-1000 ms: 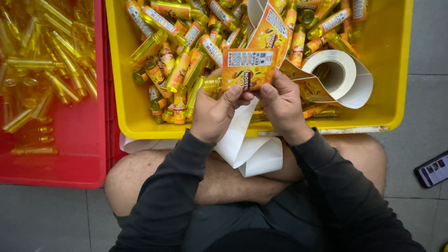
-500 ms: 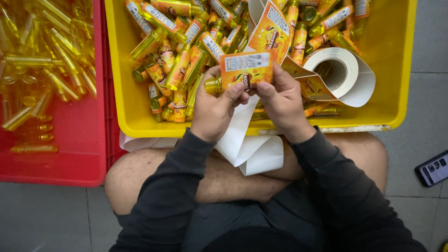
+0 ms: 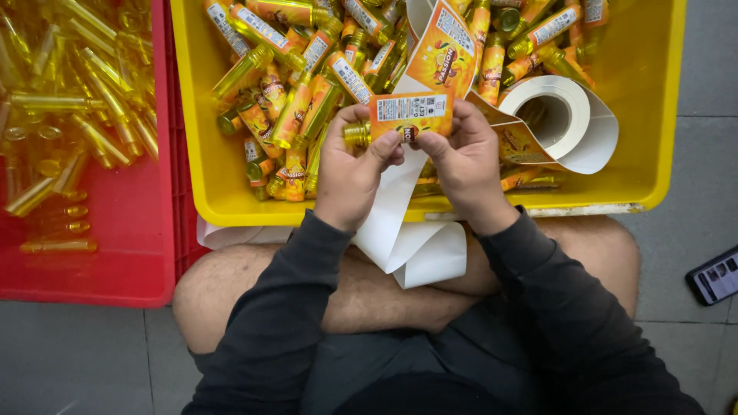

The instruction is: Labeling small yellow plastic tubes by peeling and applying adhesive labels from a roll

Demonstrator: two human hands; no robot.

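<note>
My left hand (image 3: 350,165) and my right hand (image 3: 461,157) together hold a small yellow bottle (image 3: 358,133) with an orange label (image 3: 410,111) wrapped partly round it, just above the near wall of a yellow crate (image 3: 196,138). The bottle's cap end sticks out to the left of my left thumb. Both thumbs press on the label. A white backing strip (image 3: 400,223) trails from under my hands down onto my lap. It comes off a label roll (image 3: 557,115) lying in the crate to the right of my right hand.
The yellow crate holds several labelled bottles (image 3: 296,107). A red crate (image 3: 108,253) on the left holds several bare yellow bottles (image 3: 84,115). A phone (image 3: 716,274) lies on the grey floor at the right. My crossed legs (image 3: 254,284) are below the crate.
The label has come further round the bottle and sits lower and flatter between my hands. My fingers have shifted slightly along it.
</note>
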